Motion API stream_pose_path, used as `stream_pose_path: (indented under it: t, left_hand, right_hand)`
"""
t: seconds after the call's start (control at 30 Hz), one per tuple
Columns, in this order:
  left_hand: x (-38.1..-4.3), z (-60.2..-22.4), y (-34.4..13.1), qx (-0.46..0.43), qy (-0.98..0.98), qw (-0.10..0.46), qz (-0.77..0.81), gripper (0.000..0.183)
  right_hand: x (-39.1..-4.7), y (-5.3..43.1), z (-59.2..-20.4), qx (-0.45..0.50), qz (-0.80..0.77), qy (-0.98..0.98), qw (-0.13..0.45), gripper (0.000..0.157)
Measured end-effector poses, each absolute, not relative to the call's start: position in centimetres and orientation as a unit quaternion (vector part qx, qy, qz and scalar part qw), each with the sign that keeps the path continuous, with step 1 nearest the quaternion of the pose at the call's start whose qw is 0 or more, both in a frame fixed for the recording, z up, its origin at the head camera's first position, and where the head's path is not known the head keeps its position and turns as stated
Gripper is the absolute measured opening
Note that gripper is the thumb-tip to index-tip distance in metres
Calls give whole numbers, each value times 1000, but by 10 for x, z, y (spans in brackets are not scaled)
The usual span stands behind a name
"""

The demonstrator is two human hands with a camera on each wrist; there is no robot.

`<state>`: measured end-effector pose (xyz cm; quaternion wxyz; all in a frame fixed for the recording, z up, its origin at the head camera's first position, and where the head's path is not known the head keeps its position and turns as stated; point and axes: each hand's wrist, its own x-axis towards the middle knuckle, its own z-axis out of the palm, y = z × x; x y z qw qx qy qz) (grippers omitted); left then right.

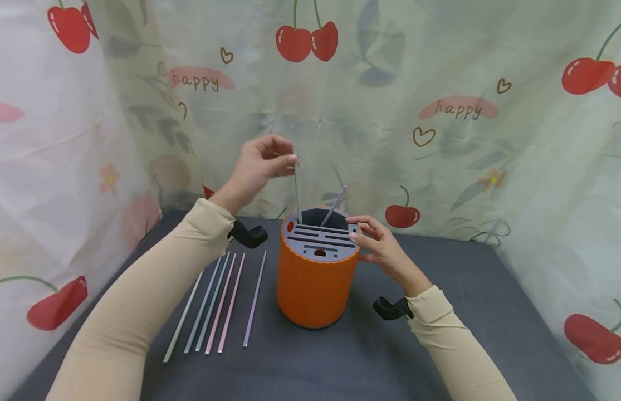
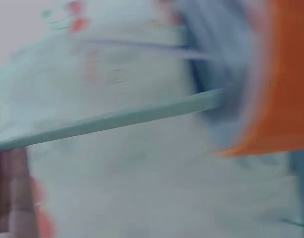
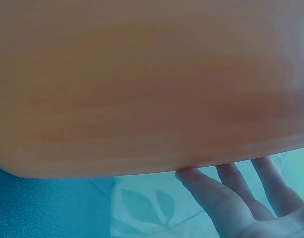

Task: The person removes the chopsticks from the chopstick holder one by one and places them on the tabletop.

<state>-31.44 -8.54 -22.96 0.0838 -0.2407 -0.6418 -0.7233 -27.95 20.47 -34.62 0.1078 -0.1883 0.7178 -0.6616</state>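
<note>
My left hand [image 1: 267, 159] pinches the upper end of a pale green chopstick [image 1: 297, 192]. Its lower end reaches into the large rear opening of an orange knife and utensil holder [image 1: 315, 284]. In the left wrist view the chopstick [image 2: 112, 120] slants across to the holder's blurred mouth. A purple chopstick [image 1: 334, 205] leans inside that same opening. At the holder's right side my right hand [image 1: 382, 248] rests fingertips on the rim and wall; in the right wrist view its extended fingers [image 3: 213, 196] touch the orange side.
Several chopsticks lie side by side left of the holder: a pale green one [image 1: 182, 320], bluish ones [image 1: 205, 306], pink ones [image 1: 231, 303] and a purple one [image 1: 255, 301]. A dark cloth [image 1: 390, 362] covers the table. Cherry-printed curtains [image 1: 320, 122] stand behind and at both sides.
</note>
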Motion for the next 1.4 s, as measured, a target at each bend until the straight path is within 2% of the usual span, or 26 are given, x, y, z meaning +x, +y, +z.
stream_pose_path:
  t: [0.1, 0.2, 0.3, 0.37, 0.53, 0.73, 0.93, 1.2, 1.4]
  left_hand:
    - [-304, -204, -105, -264, -526, 186, -787, 14]
    - [-296, -187, -130, -246, -437, 260, -825, 17]
    - [-294, -185, -158, -203, -402, 293, -844, 31]
    - [-297, -196, -177, -173, -412, 292, -846, 38]
    - [-311, -251, -221, -94, -521, 222, -819, 45]
    - [-317, -333, -263, -39, -768, 126, -626, 50]
    - [-311, -395, -285, 12, -854, 34, -519, 46]
    - [-313, -440, -291, 64, -867, -77, -489, 47]
    - [-316, -452, -285, 104, -865, -112, -477, 45]
  right_hand:
    - [-279, 205, -345, -186, -660, 720, 106, 36]
    - [-278, 205, -345, -184, -658, 722, 106, 37]
    - [-278, 205, -345, -183, -657, 723, 105, 37]
    - [-278, 205, -345, -183, -657, 724, 104, 37]
    - [-279, 205, -346, -184, -659, 722, 106, 35]
    - [-279, 206, -346, -181, -660, 721, 107, 35]
    - [-280, 205, -345, -180, -661, 721, 108, 36]
    - [-280, 207, -346, -186, -659, 721, 108, 36]
    - [-281, 207, -347, -186, -661, 719, 106, 34]
